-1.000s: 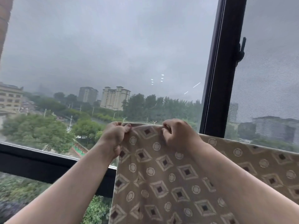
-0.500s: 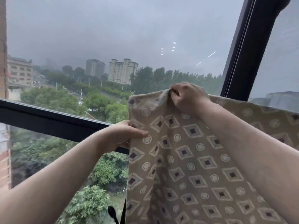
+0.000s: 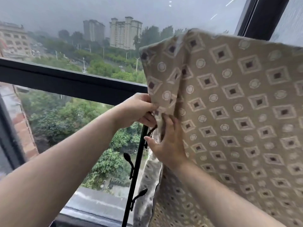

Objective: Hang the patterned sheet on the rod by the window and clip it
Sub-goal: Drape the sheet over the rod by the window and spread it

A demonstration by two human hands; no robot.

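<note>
The patterned sheet (image 3: pixel 237 99), tan with white diamonds and circles, hangs down in front of the window and fills the right half of the view. Its top edge lies folded over something hidden; the rod itself does not show. My left hand (image 3: pixel 137 109) pinches the sheet's left edge about a third of the way down. My right hand (image 3: pixel 165 143) lies just below it with fingers spread flat against the cloth beside that edge. A black upright pole (image 3: pixel 136 169) with small hooks stands right under my hands. No clip is visible.
A black horizontal window bar (image 3: pixel 68 81) crosses the left half. A black vertical window frame (image 3: pixel 260 15) rises at the upper right. A sill (image 3: pixel 91 212) runs along the bottom. Outside are trees and tall buildings.
My right hand has let go of the sheet's top edge and come down to the left edge. My left hand has slid lower along that edge. The view has tilted down, showing the hooked pole.
</note>
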